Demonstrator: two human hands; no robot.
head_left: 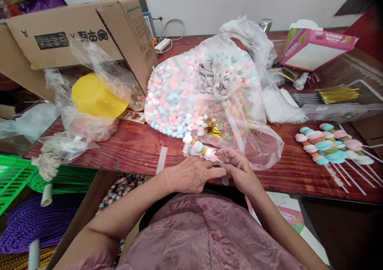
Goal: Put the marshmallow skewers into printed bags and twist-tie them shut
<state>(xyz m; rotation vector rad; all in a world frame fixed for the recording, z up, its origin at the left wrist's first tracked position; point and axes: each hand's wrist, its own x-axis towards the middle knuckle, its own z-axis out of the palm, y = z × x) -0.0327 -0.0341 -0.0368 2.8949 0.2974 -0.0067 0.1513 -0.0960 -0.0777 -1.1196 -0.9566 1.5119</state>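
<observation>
Both hands pinch one marshmallow skewer at the table's near edge.

Left hand (191, 174) and right hand (239, 170) meet fingertip to fingertip on the marshmallow skewer (199, 147), whose long axis runs up-left away from them toward the big bag of marshmallows (191, 90); its label's writing is unreadable.

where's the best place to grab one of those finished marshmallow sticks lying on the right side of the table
Probably by the bare white stick ends, coming from the near right. The finished marshmallow sticks lie flat on the table with the candy heads pointing up-left and the thin sticks fanning toward the near edge. A pinch grip there avoids squashing the soft pieces. Both hands, left hand and right hand, are occupied with another skewer.
</observation>
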